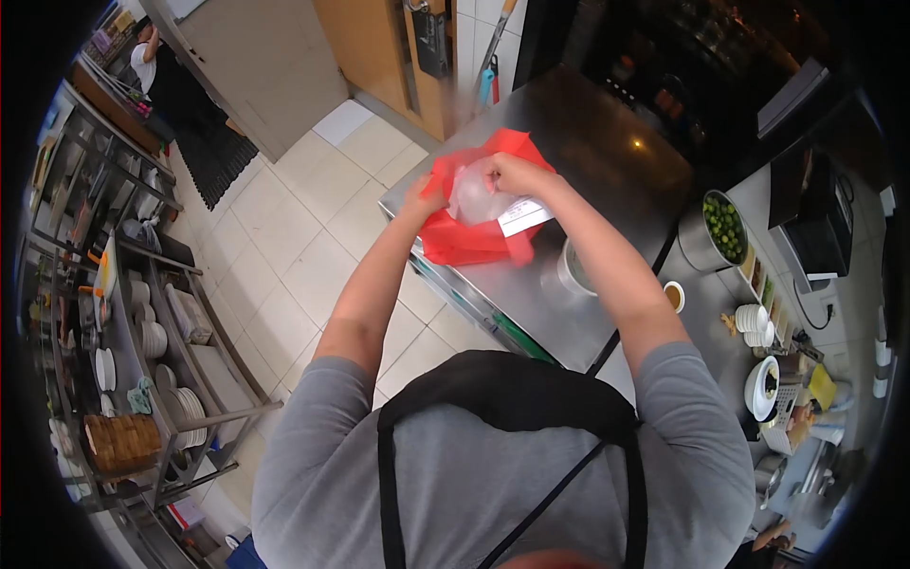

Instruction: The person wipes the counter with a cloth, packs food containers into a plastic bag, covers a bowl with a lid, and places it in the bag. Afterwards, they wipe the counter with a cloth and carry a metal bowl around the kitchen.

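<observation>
A red carrier bag stands open on the steel counter, its upper edges spread apart. My left hand is closed on the bag's left edge, slightly blurred. Inside the opening shows a translucent plastic bag, its contents too blurred to make out. My right hand reaches over the red bag's far right side, fingers curled in a pinch at the top of the translucent bag. A white printed slip hangs on the red bag's right side, below my right wrist.
A round metal container sits on the steel counter beside my right forearm. To the right are a pot of green produce, a small cup and stacked white bowls. Shelves with plates line the left. Another person stands far left.
</observation>
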### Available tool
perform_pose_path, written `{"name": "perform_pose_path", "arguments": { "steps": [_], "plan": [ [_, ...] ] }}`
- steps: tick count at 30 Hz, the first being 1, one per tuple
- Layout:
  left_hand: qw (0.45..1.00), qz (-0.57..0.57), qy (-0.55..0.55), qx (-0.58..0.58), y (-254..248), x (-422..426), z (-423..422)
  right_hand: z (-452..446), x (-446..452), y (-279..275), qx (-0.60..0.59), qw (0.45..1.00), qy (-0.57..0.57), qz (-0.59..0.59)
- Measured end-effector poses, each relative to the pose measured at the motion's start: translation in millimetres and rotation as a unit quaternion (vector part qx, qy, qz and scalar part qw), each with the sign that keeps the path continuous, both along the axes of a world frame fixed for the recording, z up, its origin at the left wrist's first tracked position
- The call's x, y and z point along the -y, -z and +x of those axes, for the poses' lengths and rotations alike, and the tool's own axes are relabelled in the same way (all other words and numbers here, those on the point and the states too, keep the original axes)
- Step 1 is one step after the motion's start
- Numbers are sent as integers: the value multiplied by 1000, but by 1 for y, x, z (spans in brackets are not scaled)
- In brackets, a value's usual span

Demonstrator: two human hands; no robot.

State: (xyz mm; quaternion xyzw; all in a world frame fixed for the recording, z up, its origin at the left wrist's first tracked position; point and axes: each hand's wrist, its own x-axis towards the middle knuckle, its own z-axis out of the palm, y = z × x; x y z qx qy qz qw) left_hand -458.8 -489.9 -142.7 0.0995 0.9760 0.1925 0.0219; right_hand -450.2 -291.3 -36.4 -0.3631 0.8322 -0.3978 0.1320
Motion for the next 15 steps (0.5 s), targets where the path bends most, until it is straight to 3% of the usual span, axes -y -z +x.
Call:
{"name": "perform_pose_path", "arguments": {
  "steps": [2, 6, 8, 9, 11, 14, 15],
  "plan": [
    [996, 73, 46, -37, 11, -4, -6, 2, -2, 0, 1, 990, -33, 135],
    [978, 192, 79, -19, 7, -9, -25, 5, 4, 57, -117, 984, -57, 120],
    [972, 224, 77, -1, -13, -10, -26, 3, 11, 79, 65, 996, 49, -24],
    [972, 196, 129, -20, -53, -14, -16, 8, 12, 63, -99, 992, -45, 57],
    [968, 166, 184, -37, -102, -18, 0, 10, 19, 57, -99, 991, -20, 87],
    [953, 253, 163, -31, -128, -24, 20, 23, 26, 51, -142, 984, 48, 94],
    [969, 187, 141, -82, -131, -16, 28, 32, 25, 47, -186, 976, 88, 68]
  ]
}}
